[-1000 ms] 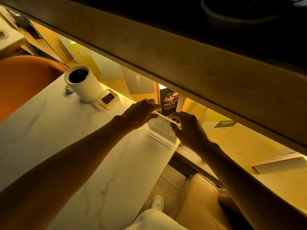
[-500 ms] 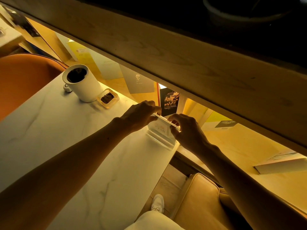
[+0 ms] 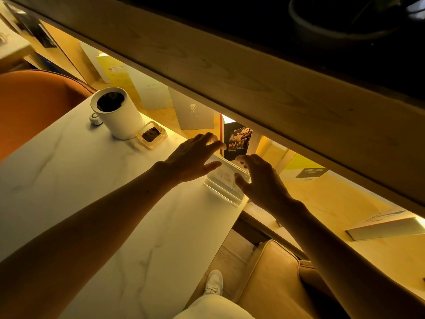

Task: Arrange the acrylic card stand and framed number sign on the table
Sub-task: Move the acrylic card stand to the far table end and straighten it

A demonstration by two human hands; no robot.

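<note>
A clear acrylic card stand with a pale card in it stands at the far right corner of the white marble table. My left hand hovers at its left side with the fingers spread, holding nothing. At the stand's right side, my right hand has its fingers apart, the fingertips close to the top edge. No framed number sign shows in the view.
A white cylindrical container and a small glass dish of dark bits stand at the table's far edge. Books and cards line a lit wooden shelf behind. An orange chair sits left, a tan cushioned seat below right.
Both hands pinched the top edge of the stand's card earlier. Now the fingers have opened and lifted off, leaving the stand on the table corner.
</note>
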